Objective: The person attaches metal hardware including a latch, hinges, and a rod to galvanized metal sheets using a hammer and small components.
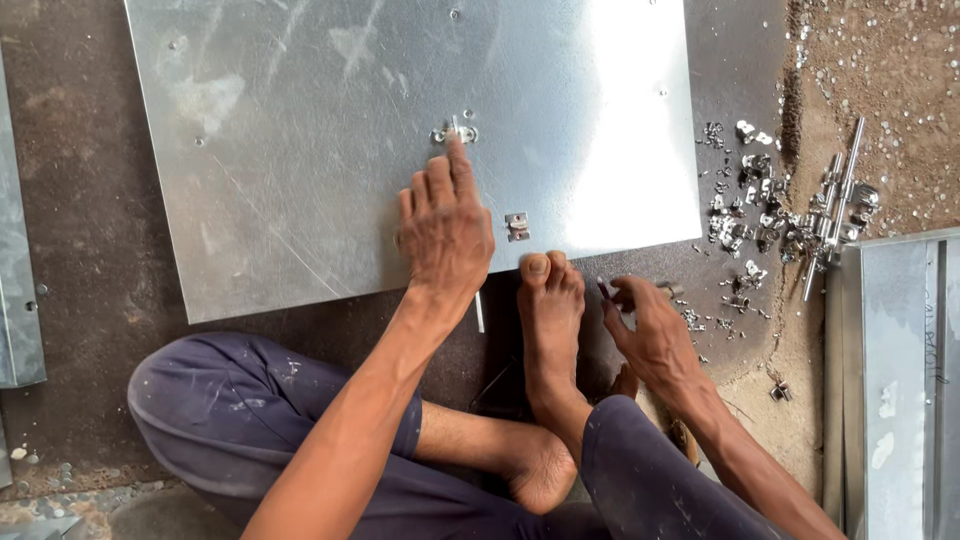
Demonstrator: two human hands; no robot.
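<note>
1. Head view: the left hand (443,232) lay flat on the metal sheet (300,150), fingers together, its fingertips touching a small bracket (455,132).
2. The right hand (652,335) pinched a small part (too small to tell) beside the foot (550,310); loose hardware (760,210) lay nearby.

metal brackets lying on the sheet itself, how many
2. One bracket lies at the left hand's fingertips near the galvanized sheet's middle; a second bracket lies by its near edge. Others may hide under the hand.
</note>
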